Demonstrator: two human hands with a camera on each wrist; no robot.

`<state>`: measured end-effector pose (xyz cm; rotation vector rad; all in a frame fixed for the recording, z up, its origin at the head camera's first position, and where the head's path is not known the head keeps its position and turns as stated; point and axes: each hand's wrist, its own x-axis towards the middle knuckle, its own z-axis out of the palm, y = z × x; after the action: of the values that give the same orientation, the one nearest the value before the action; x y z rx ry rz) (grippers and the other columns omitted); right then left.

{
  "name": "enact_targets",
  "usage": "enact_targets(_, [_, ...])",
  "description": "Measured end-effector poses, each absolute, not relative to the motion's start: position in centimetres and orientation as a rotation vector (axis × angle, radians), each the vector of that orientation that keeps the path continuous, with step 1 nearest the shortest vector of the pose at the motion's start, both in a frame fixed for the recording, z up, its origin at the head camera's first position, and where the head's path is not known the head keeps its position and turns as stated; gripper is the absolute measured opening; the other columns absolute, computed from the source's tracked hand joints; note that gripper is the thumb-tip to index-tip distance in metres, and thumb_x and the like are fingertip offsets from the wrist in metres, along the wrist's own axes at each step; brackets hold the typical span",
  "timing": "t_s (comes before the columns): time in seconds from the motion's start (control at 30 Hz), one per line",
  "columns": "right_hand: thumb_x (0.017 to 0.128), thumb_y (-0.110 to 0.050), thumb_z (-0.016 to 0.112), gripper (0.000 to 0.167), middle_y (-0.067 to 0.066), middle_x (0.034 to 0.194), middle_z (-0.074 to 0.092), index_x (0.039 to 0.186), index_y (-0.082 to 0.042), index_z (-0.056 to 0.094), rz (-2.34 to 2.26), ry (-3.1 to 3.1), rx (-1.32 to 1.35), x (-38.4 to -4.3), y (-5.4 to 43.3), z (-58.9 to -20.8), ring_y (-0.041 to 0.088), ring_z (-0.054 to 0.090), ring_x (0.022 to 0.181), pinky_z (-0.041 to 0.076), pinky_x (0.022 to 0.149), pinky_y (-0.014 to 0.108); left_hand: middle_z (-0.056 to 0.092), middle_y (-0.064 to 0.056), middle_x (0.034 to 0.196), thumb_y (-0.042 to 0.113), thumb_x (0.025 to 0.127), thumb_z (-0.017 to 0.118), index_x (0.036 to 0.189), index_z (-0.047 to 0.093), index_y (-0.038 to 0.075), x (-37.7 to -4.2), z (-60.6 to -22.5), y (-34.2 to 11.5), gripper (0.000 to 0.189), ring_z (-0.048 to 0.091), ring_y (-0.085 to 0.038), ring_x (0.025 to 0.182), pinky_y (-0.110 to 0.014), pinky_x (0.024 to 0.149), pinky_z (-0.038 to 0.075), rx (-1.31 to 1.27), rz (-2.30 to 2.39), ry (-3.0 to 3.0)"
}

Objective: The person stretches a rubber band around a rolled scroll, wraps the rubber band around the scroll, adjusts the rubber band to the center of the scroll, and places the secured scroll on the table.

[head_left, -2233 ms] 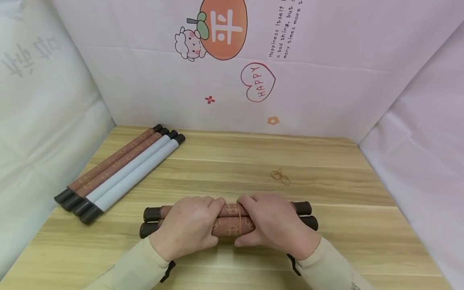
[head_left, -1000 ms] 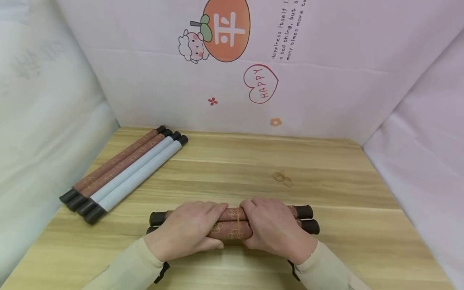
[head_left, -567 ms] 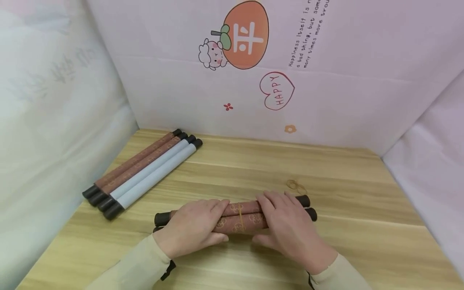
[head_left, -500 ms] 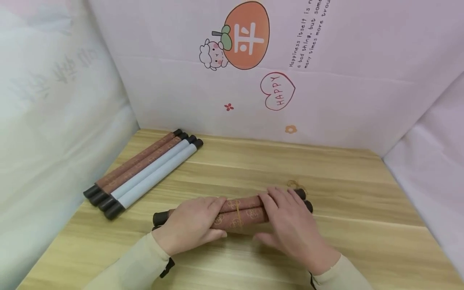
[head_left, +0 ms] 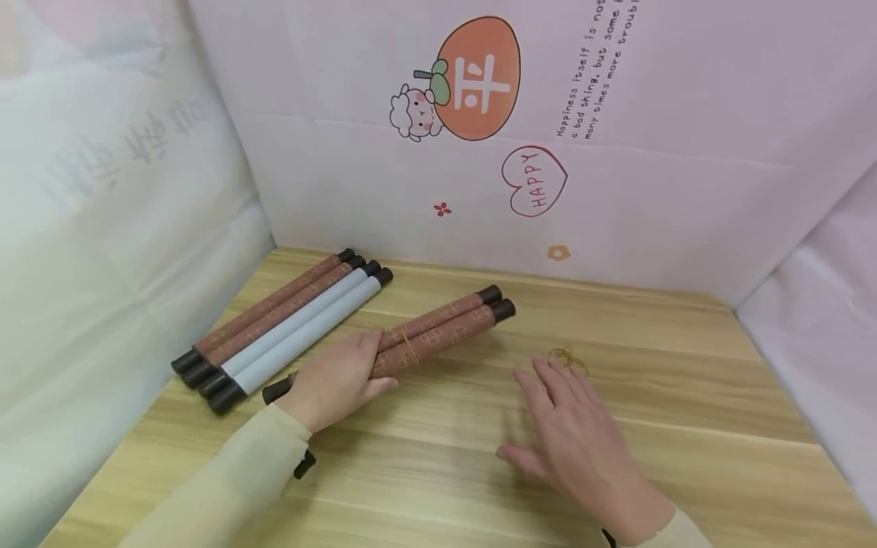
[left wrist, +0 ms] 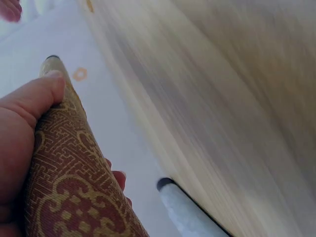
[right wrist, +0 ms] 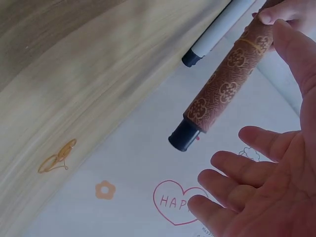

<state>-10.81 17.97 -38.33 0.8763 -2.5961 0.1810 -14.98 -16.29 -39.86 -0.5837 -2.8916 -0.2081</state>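
My left hand (head_left: 336, 380) grips a pair of brown patterned scrolls (head_left: 448, 333) with black end caps, lifted off the wooden table and tilted up to the right. A thin rubber band (head_left: 409, 347) goes round the pair near the middle. In the left wrist view the thumb lies along the patterned scroll (left wrist: 79, 182). My right hand (head_left: 582, 434) is off the scrolls, fingers spread and holding nothing, just in front of some loose rubber bands (head_left: 567, 358). The right wrist view shows its palm and the held scroll (right wrist: 228, 86) apart.
On the table's left lie two brown scrolls (head_left: 274, 310) and two pale blue scrolls (head_left: 308, 335), side by side and slanted. A white printed cloth (head_left: 329, 175) stands behind the table, with more white cloth at both sides.
The right hand has let go of the banded scrolls and moved right. The left hand has carried them up and leftward, swinging their right end away from me. The head view has shifted.
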Motion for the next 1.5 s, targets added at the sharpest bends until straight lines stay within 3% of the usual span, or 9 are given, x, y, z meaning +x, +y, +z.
enact_targets(0.5, [0.070, -0.063, 0.086, 0.105, 0.033, 0.141, 0.057, 0.141, 0.006, 0.054, 0.224, -2.634, 0.818, -10.1, 19.0, -39.5, 0.050, 0.057, 0.129, 0.047, 0.107, 0.062, 0.070, -0.028, 0.104, 0.048, 0.094, 0.075, 0.135, 0.054, -0.015, -18.8, -41.8, -18.0, 0.078, 0.072, -0.039, 0.082, -0.048, 0.067, 0.061, -0.364, -0.153, -2.899])
enact_targets(1.0, [0.076, -0.067, 0.080, 0.106, 0.034, 0.141, 0.057, 0.145, 0.007, 0.050, 0.220, -2.662, 0.846, -9.9, 19.3, -40.3, 0.051, 0.056, 0.130, 0.046, 0.107, 0.063, 0.068, -0.031, 0.109, 0.048, 0.096, 0.072, 0.135, 0.053, -0.015, -20.3, -43.8, -18.3, 0.077, 0.072, -0.043, 0.089, -0.051, 0.067, 0.062, -0.209, -0.127, -2.999])
enact_targets(1.17, [0.076, -0.067, 0.080, 0.106, 0.035, 0.140, 0.057, 0.145, 0.007, 0.050, 0.238, -2.660, 0.856, -9.9, 19.4, -40.6, 0.052, 0.057, 0.129, 0.047, 0.104, 0.065, 0.069, -0.026, 0.100, 0.047, 0.095, 0.074, 0.128, 0.055, -0.013, -20.6, -44.1, -18.2, 0.071, 0.072, -0.040, 0.086, -0.050, 0.069, 0.062, -0.181, -0.151, -3.024])
enact_targets(1.33, [0.076, -0.065, 0.081, 0.104, 0.034, 0.139, 0.058, 0.144, 0.006, 0.050, 0.244, -2.655, 0.852, -9.9, 19.4, -40.5, 0.052, 0.057, 0.128, 0.049, 0.103, 0.064, 0.069, -0.028, 0.103, 0.049, 0.095, 0.074, 0.134, 0.052, -0.015, -20.8, -44.2, -18.1, 0.078, 0.072, -0.039, 0.089, -0.049, 0.070, 0.062, -0.181, -0.126, -3.031])
enact_targets(1.5, [0.076, -0.065, 0.082, 0.103, 0.033, 0.139, 0.058, 0.144, 0.006, 0.051, 0.255, -2.660, 0.850, -9.9, 19.2, -40.3, 0.051, 0.058, 0.127, 0.049, 0.103, 0.064, 0.071, -0.029, 0.106, 0.050, 0.095, 0.073, 0.134, 0.055, -0.013, -20.9, -44.1, -18.0, 0.077, 0.073, -0.041, 0.090, -0.050, 0.064, 0.062, -0.177, -0.121, -3.029])
